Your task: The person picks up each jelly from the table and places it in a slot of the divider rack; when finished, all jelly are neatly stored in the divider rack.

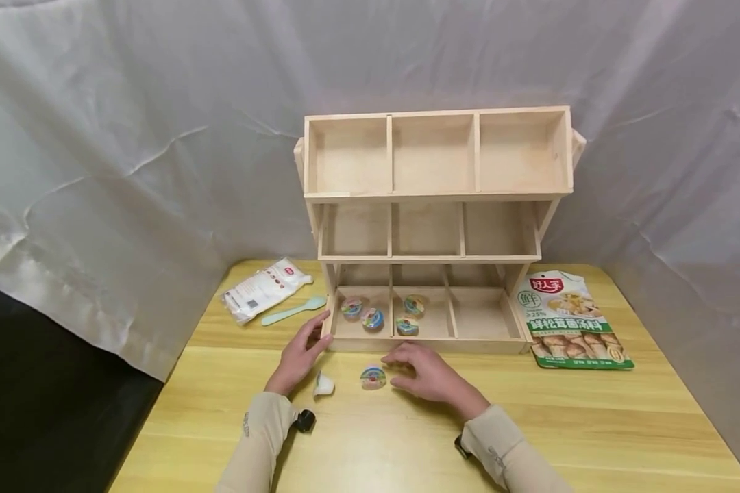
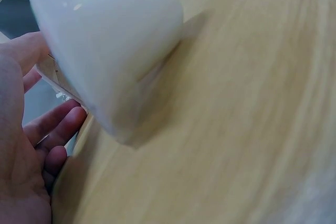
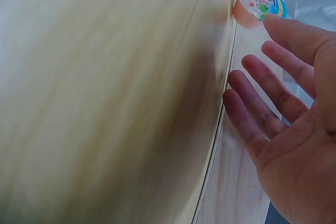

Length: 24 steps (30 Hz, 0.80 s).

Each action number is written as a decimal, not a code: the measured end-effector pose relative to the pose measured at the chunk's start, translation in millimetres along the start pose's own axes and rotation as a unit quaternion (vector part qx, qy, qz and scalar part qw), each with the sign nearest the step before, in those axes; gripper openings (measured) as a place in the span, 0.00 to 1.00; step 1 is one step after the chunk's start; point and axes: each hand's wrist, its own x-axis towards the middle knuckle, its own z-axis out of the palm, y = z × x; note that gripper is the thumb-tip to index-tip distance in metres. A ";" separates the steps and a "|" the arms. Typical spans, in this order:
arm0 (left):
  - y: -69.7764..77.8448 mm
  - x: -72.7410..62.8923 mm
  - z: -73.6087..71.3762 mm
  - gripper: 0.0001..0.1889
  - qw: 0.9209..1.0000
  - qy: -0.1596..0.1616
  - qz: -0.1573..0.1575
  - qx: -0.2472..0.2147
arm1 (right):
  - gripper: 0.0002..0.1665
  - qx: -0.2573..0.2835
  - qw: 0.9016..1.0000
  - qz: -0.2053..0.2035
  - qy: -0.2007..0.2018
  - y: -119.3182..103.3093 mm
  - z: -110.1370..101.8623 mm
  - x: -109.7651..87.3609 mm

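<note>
A small jelly cup (image 1: 373,377) with a printed lid lies on the table between the hands. Beside it the right hand (image 1: 422,373) has its fingers spread, the fingertips close to the cup; in the right wrist view the palm shows bare. At the front left corner of the wooden tiered shelf (image 1: 428,346) is the left hand (image 1: 299,355), fingers loosely bent; contact with the corner is hard to tell. A white cup (image 1: 324,385) lies tipped on its side by the left wrist, large in the left wrist view. Several jelly cups sit in the bottom tray's left and middle compartments.
Left of the shelf lie a white packet (image 1: 266,289) and a pale green spoon (image 1: 294,311). A green and white food pouch (image 1: 576,320) lies against its right side. Grey cloth (image 1: 129,137) hangs behind and around the table.
</note>
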 end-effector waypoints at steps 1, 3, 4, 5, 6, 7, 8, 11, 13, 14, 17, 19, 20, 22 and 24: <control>0.8 0.7 -0.4 0.30 1.000 -0.001 0.000 0.001 | 0.23 0.000 1.000 -0.003 0.001 -0.4 -0.2 0.6; 1.5 1.9 -0.9 0.30 1.000 -0.001 -0.005 0.002 | 0.24 0.004 1.000 -0.003 -0.003 -1.2 -0.1 2.2; 1.5 2.4 -1.3 0.30 1.000 -0.001 -0.008 0.002 | 0.24 0.005 1.000 -0.003 -0.005 -1.9 0.2 2.9; 1.7 2.8 -1.5 0.30 1.000 -0.001 -0.011 0.001 | 0.25 0.008 1.000 -0.004 -0.008 -2.4 0.9 3.8; 1.7 3.0 -1.7 0.30 1.000 -0.001 -0.012 0.002 | 0.25 0.010 1.000 -0.006 -0.011 -3.2 1.6 4.8; 1.8 3.2 -1.8 0.30 1.000 0.000 -0.012 0.003 | 0.26 0.012 1.000 -0.008 -0.014 -4.0 2.6 5.7; 1.8 3.3 -1.9 0.30 1.000 0.000 -0.013 0.002 | 0.27 0.015 1.000 -0.007 -0.019 -4.7 3.8 6.8; 2.1 2.9 -1.9 0.30 1.000 0.000 -0.010 -0.002 | 0.29 0.018 0.999 -0.020 -0.028 -7.9 7.3 9.8; 2.2 2.6 -1.2 0.30 1.000 -0.002 -0.007 -0.003 | 0.30 0.017 0.999 -0.029 -0.033 -10.4 9.5 11.6; 1.7 2.5 -0.9 0.31 1.000 -0.003 -0.006 -0.004 | 0.30 0.016 0.999 -0.033 -0.036 -11.8 10.3 12.8; 1.1 1.8 0.3 0.31 1.000 -0.004 -0.002 -0.006 | 0.27 0.018 0.998 -0.040 -0.040 -16.4 12.4 16.7; 0.9 1.3 0.5 0.31 1.000 -0.003 -0.001 -0.009 | 0.24 0.023 0.998 -0.039 -0.042 -19.0 14.0 19.6; 0.9 1.2 0.5 0.31 1.000 -0.002 -0.001 -0.011 | 0.23 0.027 0.998 -0.036 -0.042 -20.2 14.7 21.1; 1.3 1.0 0.2 0.31 1.000 -0.004 -0.002 -0.009 | 0.23 0.033 0.998 -0.031 -0.041 -21.6 16.4 23.7; 1.5 1.0 -0.1 0.30 1.000 -0.005 -0.003 -0.010 | 0.22 0.036 0.998 -0.029 -0.038 -22.4 17.7 25.2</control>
